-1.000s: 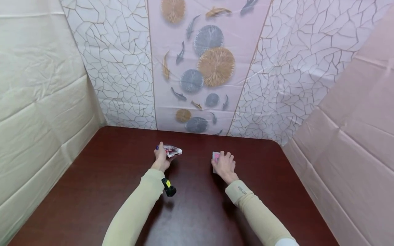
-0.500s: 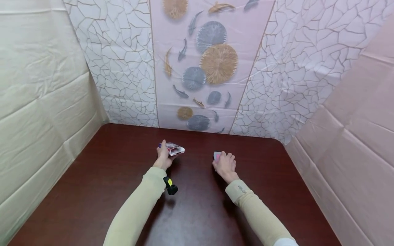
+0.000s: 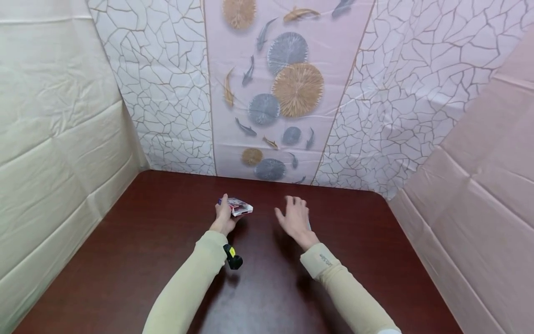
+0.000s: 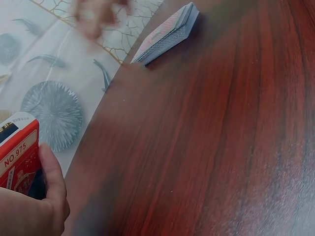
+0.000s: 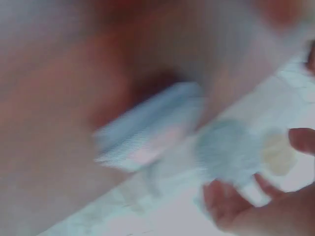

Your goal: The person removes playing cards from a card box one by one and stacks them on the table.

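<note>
My left hand [image 3: 223, 219] grips a red and white playing-card box [image 3: 241, 207], whose end facing right looks open in the head view. In the left wrist view the red side of the box [image 4: 22, 157] reads "NO.975". A deck of playing cards [image 4: 170, 35] lies on the table, its stacked edges slightly uneven and its top pink. My right hand [image 3: 294, 219] is raised beside the deck with fingers spread, holding nothing. From the head, that hand hides nearly all of the deck. The right wrist view is blurred, with the deck [image 5: 152, 129] apart from the fingers.
The dark red-brown wooden table [image 3: 258, 287] reaches back to a patterned cloth wall [image 3: 267, 93]. Pale cloth walls stand at the left [image 3: 62, 139] and right [image 3: 471, 185]. A small black camera [image 3: 233, 258] sticks out from the left wrist.
My right hand has let go of the deck and lifted slightly to the left, fingers spreading. The left hand still holds the card box in nearly the same place.
</note>
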### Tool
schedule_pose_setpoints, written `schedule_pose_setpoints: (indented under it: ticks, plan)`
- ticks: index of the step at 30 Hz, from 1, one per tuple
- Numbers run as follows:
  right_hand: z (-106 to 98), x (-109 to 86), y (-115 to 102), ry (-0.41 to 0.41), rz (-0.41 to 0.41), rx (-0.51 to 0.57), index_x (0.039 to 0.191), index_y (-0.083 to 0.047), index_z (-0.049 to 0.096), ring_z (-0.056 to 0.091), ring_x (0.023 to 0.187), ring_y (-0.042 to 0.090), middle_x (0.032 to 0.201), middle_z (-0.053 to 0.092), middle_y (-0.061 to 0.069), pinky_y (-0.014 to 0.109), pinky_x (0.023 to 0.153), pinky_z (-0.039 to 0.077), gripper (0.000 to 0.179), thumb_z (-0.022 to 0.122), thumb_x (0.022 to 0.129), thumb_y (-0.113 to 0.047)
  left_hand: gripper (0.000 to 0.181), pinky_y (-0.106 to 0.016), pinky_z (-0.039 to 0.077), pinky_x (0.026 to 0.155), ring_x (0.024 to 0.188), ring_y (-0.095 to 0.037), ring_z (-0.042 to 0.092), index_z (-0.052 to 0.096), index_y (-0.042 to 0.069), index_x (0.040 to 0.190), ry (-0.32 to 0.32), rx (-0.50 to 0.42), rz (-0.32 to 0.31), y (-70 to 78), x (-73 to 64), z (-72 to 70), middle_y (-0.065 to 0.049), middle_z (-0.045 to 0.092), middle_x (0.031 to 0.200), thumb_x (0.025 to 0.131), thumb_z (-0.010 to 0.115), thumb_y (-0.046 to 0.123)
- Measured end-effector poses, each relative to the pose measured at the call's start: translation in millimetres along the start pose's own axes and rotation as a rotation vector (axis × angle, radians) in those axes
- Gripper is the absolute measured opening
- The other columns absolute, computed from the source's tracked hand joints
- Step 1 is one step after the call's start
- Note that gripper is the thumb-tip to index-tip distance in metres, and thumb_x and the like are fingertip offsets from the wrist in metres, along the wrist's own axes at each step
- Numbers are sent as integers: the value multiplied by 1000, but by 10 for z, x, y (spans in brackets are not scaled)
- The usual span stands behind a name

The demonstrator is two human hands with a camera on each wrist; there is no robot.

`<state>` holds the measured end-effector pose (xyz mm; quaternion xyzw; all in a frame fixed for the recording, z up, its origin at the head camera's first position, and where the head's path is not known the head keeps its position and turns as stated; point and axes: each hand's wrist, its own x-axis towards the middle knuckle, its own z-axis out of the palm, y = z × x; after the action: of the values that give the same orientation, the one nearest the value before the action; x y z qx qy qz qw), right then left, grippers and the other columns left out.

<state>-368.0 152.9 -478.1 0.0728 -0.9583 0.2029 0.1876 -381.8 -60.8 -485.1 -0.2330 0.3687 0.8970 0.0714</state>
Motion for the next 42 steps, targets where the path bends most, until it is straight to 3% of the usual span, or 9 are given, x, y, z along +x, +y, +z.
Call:
schedule_pose_setpoints:
  ticks: [2, 5, 8, 11, 15, 23, 30, 35, 42]
  plan:
    - [-10, -4, -214, 48, -141, 149, 115, -3, 63, 51, 108, 36, 115, 62, 19, 49, 90, 43, 34, 64, 91, -27, 75, -44, 38, 112, 134, -31, 43, -22, 28, 151, 5, 15, -1, -25, -3, -15, -21, 27, 153, 103, 33, 44]
    - [17, -51, -508, 42, -324, 316, 103, -4, 71, 55, 99, 29, 104, 68, 12, 43, 87, 45, 21, 60, 94, -20, 73, -41, 43, 108, 127, -29, 47, -21, 26, 152, 13, 54, -1, -72, -6, -35, -21, 29, 151, 103, 31, 45]
    - [72, -111, -708, -5, -411, 350, 93, -7, 74, 57, 90, 23, 94, 70, 7, 39, 81, 46, 23, 56, 97, -20, 71, -38, 48, 100, 119, -26, 49, -18, 24, 152, 17, 90, 18, -104, 4, -35, -21, 30, 148, 103, 30, 45]
    - [125, -150, -798, -36, -400, 317, 87, -8, 74, 57, 81, 19, 87, 67, 5, 34, 75, 47, 27, 54, 98, -22, 71, -36, 47, 99, 121, -27, 47, -17, 24, 152, 6, 88, 35, -118, 19, -16, -21, 28, 149, 103, 31, 44]
    - [163, -178, -807, -72, -367, 288, 90, -9, 75, 60, 75, 18, 90, 64, 6, 30, 71, 50, 20, 58, 96, -19, 74, -39, 40, 109, 134, -29, 38, -21, 23, 152, -3, 75, 39, -123, 21, 14, -21, 19, 155, 103, 31, 43]
    - [210, -174, -783, -69, -453, 14, 113, -14, 73, 52, 101, 23, 112, 70, 3, 42, 87, 44, 24, 65, 91, -21, 76, -41, 32, 116, 142, -32, 28, -24, 19, 151, -19, 68, 47, -150, 15, 69, -19, 6, 159, 104, 31, 41]
    - [214, -146, -798, -90, -509, -86, 113, -16, 72, 47, 127, 31, 119, 70, 1, 49, 106, 34, 23, 61, 93, -20, 77, -43, 28, 118, 145, -33, 22, -27, 20, 150, -51, 32, 63, -131, 49, 85, -19, 2, 160, 104, 32, 41]
    - [183, -124, -835, -214, -499, -110, 107, -14, 69, 36, 138, 40, 120, 68, 6, 59, 110, 28, 21, 52, 96, -18, 76, -45, 32, 116, 141, -35, 30, -22, 22, 152, -70, 62, 55, -117, 41, 121, -21, 8, 158, 103, 33, 42]
    - [150, -103, -861, -346, -437, -103, 107, -13, 65, 30, 142, 39, 127, 64, 7, 61, 112, 24, 21, 47, 99, -21, 75, -44, 31, 117, 140, -35, 31, -21, 24, 152, -94, 77, 32, -113, 46, 122, -22, 10, 158, 103, 34, 42]
